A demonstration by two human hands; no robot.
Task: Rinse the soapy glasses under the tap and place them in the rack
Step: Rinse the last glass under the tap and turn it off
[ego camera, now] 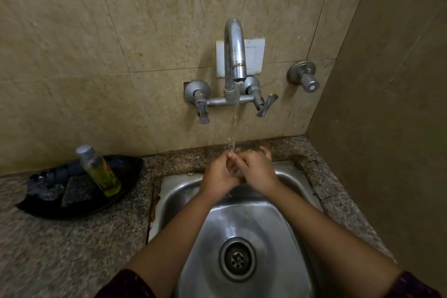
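Water runs from the chrome tap (234, 55) in a thin stream onto my hands, above the back of the steel sink (266, 225). Between the hands is a clear glass (242, 151), hard to make out; only its rim and a pale patch show. My left hand (217, 174) grips it from the left with curled fingers. My right hand (258, 168) wraps around it from the right, fingertips reaching past the far side. No rack is in view.
Two lever handles (266, 104) flank the spout and a separate valve (305, 76) sits on the wall at right. On the granite counter at left, a black tray (79, 208) holds a soap bottle (101, 170) and scrubbers. A side wall closes the right.
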